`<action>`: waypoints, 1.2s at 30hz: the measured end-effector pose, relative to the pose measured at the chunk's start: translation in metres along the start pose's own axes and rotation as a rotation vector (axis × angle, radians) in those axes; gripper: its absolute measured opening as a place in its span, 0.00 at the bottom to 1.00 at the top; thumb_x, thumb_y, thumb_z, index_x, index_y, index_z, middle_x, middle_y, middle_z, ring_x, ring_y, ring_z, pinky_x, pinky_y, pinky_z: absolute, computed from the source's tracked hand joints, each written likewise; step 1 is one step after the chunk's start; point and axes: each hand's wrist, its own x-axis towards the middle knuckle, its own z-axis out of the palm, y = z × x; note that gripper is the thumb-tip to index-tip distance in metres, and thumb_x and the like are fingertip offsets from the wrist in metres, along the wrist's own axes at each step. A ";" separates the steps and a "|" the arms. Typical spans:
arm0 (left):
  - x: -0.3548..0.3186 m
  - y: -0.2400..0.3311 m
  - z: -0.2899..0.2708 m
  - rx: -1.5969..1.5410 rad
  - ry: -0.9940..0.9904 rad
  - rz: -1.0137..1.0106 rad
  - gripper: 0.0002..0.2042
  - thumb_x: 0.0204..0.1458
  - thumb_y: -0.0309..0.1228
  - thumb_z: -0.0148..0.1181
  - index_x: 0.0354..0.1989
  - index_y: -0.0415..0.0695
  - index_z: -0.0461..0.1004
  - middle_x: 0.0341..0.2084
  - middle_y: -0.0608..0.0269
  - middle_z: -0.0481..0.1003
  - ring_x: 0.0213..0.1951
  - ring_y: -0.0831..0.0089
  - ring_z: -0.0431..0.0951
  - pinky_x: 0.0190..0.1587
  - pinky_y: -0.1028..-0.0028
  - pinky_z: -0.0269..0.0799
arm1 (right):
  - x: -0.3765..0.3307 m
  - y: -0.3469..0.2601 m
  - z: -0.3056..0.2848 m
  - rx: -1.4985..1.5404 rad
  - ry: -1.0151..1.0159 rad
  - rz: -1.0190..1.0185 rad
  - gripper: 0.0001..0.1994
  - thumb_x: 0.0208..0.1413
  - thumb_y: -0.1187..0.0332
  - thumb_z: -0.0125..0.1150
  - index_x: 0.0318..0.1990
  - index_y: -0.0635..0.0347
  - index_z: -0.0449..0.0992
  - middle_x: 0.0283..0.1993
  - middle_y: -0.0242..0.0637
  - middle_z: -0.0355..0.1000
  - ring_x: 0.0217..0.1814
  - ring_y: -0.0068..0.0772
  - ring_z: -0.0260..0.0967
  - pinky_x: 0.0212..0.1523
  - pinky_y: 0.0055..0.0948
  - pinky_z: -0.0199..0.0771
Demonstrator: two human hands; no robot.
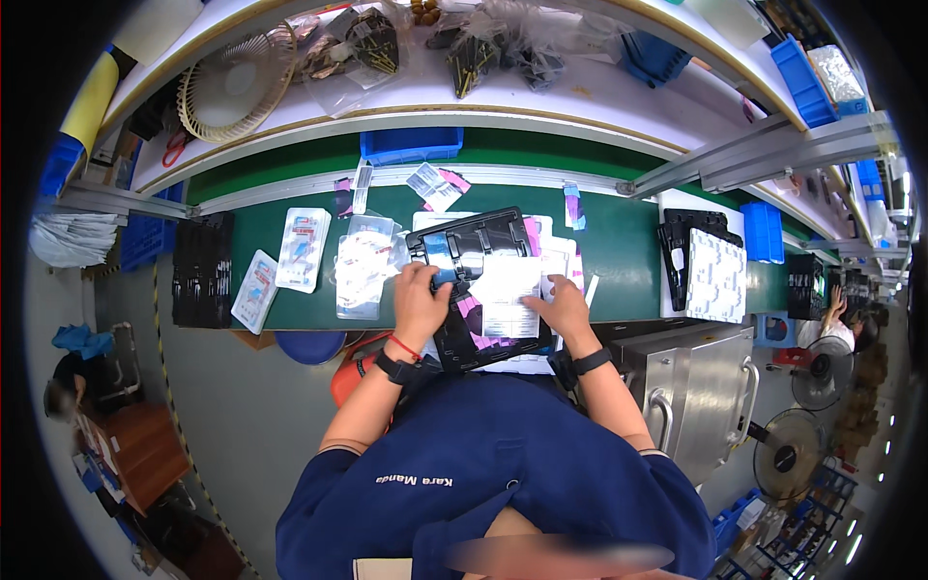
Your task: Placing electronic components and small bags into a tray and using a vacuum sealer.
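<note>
A black plastic tray point(454, 344) with molded compartments lies tilted on the workbench in front of me. My left hand point(421, 302) is closed at the tray's left side, its fingers beside a blue piece point(439, 253) in the tray. White printed sheets point(511, 295) lie over the tray's middle. My right hand point(565, 311) grips the right edge of these sheets, the thumb on top and the fingers partly hidden. Pink and purple printed pieces point(474, 317) show under and beside the sheets.
Clear plastic packs point(362, 266) and white blister packs point(303, 249) lie to the left, near a black stack point(201, 271). At right are more black trays point(677, 253) and a white foam-like block point(716, 275). A shelf point(416, 108) with bagged parts spans the back, above a blue bin point(411, 145).
</note>
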 end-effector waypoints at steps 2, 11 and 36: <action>0.001 0.008 0.013 -0.087 -0.133 0.053 0.15 0.37 0.32 0.63 0.35 0.41 0.73 0.33 0.51 0.71 0.38 0.55 0.68 0.43 0.64 0.62 | 0.002 -0.004 0.005 0.053 -0.026 0.076 0.25 0.35 0.55 0.68 0.38 0.64 0.73 0.36 0.50 0.71 0.38 0.47 0.69 0.41 0.39 0.69; 0.001 0.032 0.049 0.081 -0.141 -0.040 0.16 0.33 0.36 0.66 0.32 0.43 0.74 0.31 0.55 0.67 0.38 0.56 0.66 0.42 0.64 0.62 | 0.013 0.060 0.037 0.664 0.134 0.119 0.08 0.41 0.75 0.63 0.29 0.65 0.70 0.24 0.36 0.72 0.24 0.21 0.67 0.24 0.22 0.66; -0.012 0.063 0.028 -0.004 0.122 0.646 0.04 0.36 0.25 0.56 0.21 0.40 0.69 0.31 0.56 0.69 0.45 0.57 0.67 0.45 0.60 0.61 | -0.017 -0.025 -0.001 1.792 -0.242 0.249 0.12 0.59 0.66 0.43 0.46 0.64 0.64 0.45 0.37 0.67 0.46 0.25 0.66 0.45 0.27 0.67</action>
